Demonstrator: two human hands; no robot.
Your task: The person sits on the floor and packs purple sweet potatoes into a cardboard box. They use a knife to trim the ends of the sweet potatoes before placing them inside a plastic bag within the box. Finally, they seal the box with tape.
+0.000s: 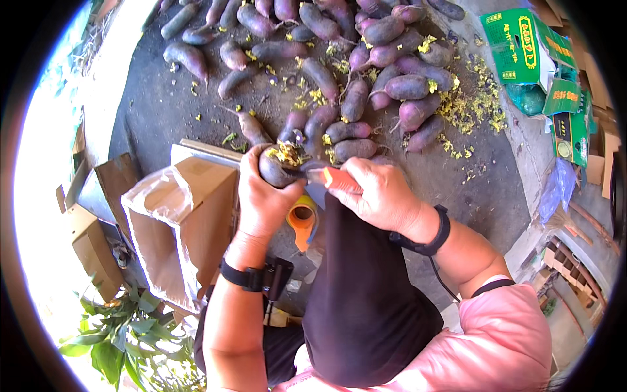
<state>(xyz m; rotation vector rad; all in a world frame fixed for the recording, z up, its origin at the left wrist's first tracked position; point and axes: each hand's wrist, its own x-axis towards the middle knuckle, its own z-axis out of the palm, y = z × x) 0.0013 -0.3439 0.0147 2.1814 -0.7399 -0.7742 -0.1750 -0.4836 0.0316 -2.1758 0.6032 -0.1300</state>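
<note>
My left hand (262,191) grips a dark purple radish (275,171) whose top bears small yellow leaves (288,154). Close on its right, my right hand (379,191) is closed around the orange handle of a knife (340,180). The short blade points left at the radish; motion blur hides whether it touches. Just beyond both hands, more purple radishes (321,125) lie on the dark ground. Below the hands, beside my knee, is a roll of orange and yellow tape (302,215).
A cardboard box (205,215) partly wrapped in clear plastic stands left of my left arm. Yellow leaf trimmings (472,105) litter the ground at the right. Green printed cartons (514,49) and a blue plastic bag (558,188) lie along the right edge. Leafy plants (110,353) grow at lower left.
</note>
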